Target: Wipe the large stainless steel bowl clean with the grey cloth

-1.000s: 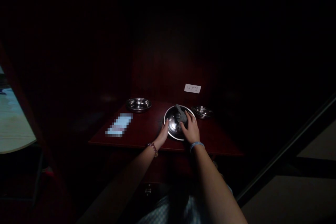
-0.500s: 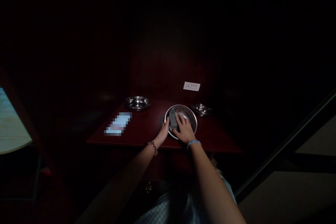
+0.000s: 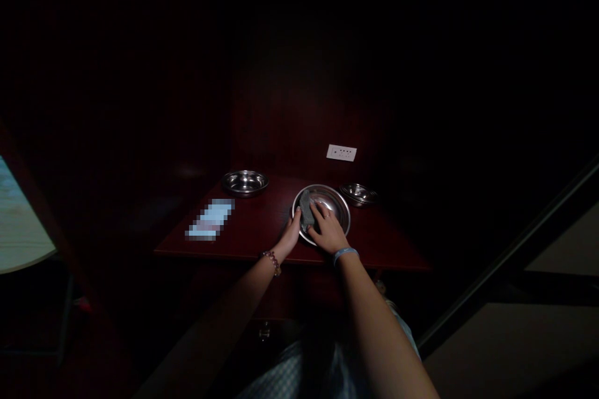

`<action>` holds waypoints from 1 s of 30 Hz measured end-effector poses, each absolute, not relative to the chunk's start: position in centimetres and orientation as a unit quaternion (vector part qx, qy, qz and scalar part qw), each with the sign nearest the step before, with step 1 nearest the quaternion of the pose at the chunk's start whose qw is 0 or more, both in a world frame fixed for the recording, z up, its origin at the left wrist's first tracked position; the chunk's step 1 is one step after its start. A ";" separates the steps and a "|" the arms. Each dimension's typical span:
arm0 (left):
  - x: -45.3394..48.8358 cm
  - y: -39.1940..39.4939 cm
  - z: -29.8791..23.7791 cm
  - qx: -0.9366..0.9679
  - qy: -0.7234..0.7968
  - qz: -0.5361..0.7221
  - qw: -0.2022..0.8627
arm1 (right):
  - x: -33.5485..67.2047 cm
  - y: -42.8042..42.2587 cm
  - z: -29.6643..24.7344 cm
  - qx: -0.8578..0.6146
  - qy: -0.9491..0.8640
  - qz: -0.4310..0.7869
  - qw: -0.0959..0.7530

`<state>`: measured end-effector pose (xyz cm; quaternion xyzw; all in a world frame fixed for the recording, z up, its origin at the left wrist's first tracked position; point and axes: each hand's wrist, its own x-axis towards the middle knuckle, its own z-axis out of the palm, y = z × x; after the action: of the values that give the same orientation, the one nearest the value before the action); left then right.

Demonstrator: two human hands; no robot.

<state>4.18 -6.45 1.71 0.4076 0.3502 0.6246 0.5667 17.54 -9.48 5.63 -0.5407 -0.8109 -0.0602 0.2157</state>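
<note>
A round, shallow steel dish [image 3: 337, 201] sits near the middle of the dark red tabletop. My left hand [image 3: 290, 234] grips its left rim, thumb over the edge and the other fingers mostly out of sight. Inside the dish, a folded grey cloth [image 3: 306, 211] is pressed against the left inner wall. My right hand [image 3: 331, 234] holds that cloth, its fingers bent over the cloth's right side.
A steel dish [image 3: 245, 183] stands at the back left of the table [image 3: 262, 230], and a stack of smaller steel dishes [image 3: 359, 193] at the back right. A pixelated bright phone-shaped thing [image 3: 210, 219] lies at left. A white wall socket [image 3: 341, 153] is behind.
The grey cloth is bunched narrower along the dish's left side, and my right fingers have shifted slightly left with it. My left hand stays at the rim.
</note>
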 end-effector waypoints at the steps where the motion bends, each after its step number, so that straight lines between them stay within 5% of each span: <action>1: 4.2 -6.5 1.9 0.402 0.359 0.625 0.565 | 17.5 -9.6 5.8 -0.531 -0.814 -0.063 0.226; 30: 3.6 -6.3 1.2 0.406 0.350 0.632 0.560 | 16.2 -9.9 6.9 -0.574 -0.796 -0.071 0.179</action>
<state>3.61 -6.30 1.25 0.4062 0.3496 0.6316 0.5602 16.17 -9.95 6.85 -0.5743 -0.7957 -0.0711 0.1787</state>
